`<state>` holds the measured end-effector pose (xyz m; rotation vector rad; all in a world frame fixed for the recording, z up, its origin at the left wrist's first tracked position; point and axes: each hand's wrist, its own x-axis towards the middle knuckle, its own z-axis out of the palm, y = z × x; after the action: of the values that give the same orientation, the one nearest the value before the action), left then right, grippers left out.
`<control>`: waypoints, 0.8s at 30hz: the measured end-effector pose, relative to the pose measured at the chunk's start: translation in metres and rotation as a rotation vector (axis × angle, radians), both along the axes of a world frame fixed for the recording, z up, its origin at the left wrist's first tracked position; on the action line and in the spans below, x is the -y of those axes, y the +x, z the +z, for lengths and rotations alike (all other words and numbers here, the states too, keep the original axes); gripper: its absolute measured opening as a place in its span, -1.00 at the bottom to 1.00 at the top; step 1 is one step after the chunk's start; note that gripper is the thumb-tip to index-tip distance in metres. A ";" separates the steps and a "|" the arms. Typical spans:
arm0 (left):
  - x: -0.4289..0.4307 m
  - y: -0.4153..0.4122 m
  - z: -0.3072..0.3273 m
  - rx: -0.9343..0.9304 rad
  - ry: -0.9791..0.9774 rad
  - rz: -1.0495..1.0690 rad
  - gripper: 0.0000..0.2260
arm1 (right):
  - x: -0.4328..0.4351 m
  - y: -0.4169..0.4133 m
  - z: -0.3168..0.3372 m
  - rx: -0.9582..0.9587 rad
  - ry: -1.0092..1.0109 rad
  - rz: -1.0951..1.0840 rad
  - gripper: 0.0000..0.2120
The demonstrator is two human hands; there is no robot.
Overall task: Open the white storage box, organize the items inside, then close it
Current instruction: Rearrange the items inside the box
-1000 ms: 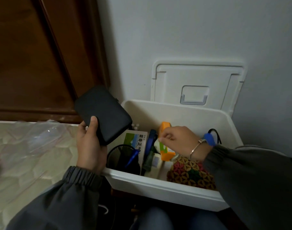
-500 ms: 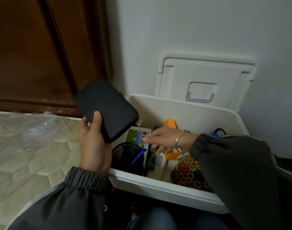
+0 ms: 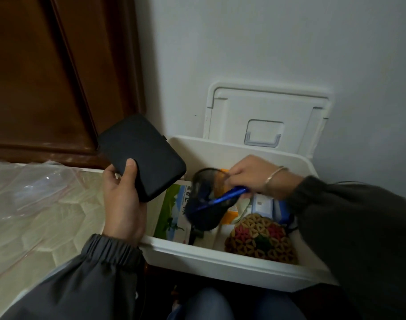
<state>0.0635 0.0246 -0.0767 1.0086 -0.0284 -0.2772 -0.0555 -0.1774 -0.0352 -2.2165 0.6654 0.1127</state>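
Far left: a mattress [image 3: 35,227] under clear plastic, with a brown wooden panel [image 3: 47,77] behind it. Between mattress and box, the left hand [image 3: 123,204] is up at the box's left edge. Its fingers [image 3: 110,179] and thumb are wrapped round the lower end of a black case [image 3: 146,153], which is tilted and clear of the box, above its rear left corner. The white box [image 3: 220,262] stands open against the wall [image 3: 266,42]. Its lid [image 3: 266,116] is upright behind it, leaning on the wall, inner side toward the camera. Inside, along the left wall, a green-and-white booklet [image 3: 172,213] stands on edge. Just right of it a black mesh cup [image 3: 206,211] is tilted with a blue pen [image 3: 225,197] sticking out of it; both are blurred. It cannot be told whether the cup touches anything beneath. The right hand [image 3: 252,174] reaches in from the right, its fingers [image 3: 236,174] curled on the cup's upper rim and holding it. Whether they also pinch the pen cannot be told. A silver bangle [image 3: 274,175] sits on that wrist. Under the cup lies an orange carton [image 3: 230,215], partly hidden. To its right, below the wrist, are blue-and-white packets [image 3: 264,204]. A woven mat [image 3: 259,239] in tan, red and green lies in the front right corner.
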 end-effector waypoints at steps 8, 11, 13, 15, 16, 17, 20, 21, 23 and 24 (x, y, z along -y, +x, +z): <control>0.003 0.001 -0.006 0.030 0.063 -0.086 -0.71 | 0.070 -0.087 0.003 -0.277 -0.228 -0.276 -0.77; 0.003 0.000 -0.006 0.032 0.055 -0.096 -0.72 | 0.071 -0.099 -0.008 -0.363 -0.258 -0.287 -0.78; 0.003 0.000 -0.006 0.033 0.048 -0.098 -0.71 | 0.071 -0.100 -0.011 -0.374 -0.253 -0.302 -0.78; 0.004 0.001 -0.006 0.029 0.043 -0.098 -0.75 | 0.068 -0.099 -0.013 -0.389 -0.264 -0.289 -0.78; 0.004 0.001 -0.007 0.027 0.044 -0.098 -0.78 | 0.067 -0.099 -0.013 -0.396 -0.265 -0.278 -0.80; 0.004 0.001 -0.008 0.027 0.046 -0.097 -0.80 | 0.065 -0.098 -0.013 -0.402 -0.260 -0.267 -0.82; 0.004 0.002 -0.009 0.031 0.051 -0.098 -0.80 | 0.058 -0.098 -0.011 -0.443 -0.235 -0.210 -0.87; 0.004 0.003 -0.009 0.030 0.050 -0.099 -0.79 | 0.056 -0.097 -0.012 -0.468 -0.233 -0.183 -0.86; 0.003 0.003 -0.009 0.026 0.051 -0.104 -0.79 | 0.051 -0.097 -0.014 -0.521 -0.234 -0.144 -0.87; 0.003 0.003 -0.009 0.028 0.052 -0.104 -0.79 | 0.048 -0.098 -0.016 -0.551 -0.250 -0.128 -0.87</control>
<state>0.0665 0.0212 -0.0861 1.0642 -0.0999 -0.3602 -0.1533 -0.2258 -0.0512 -2.3847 1.1699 0.6200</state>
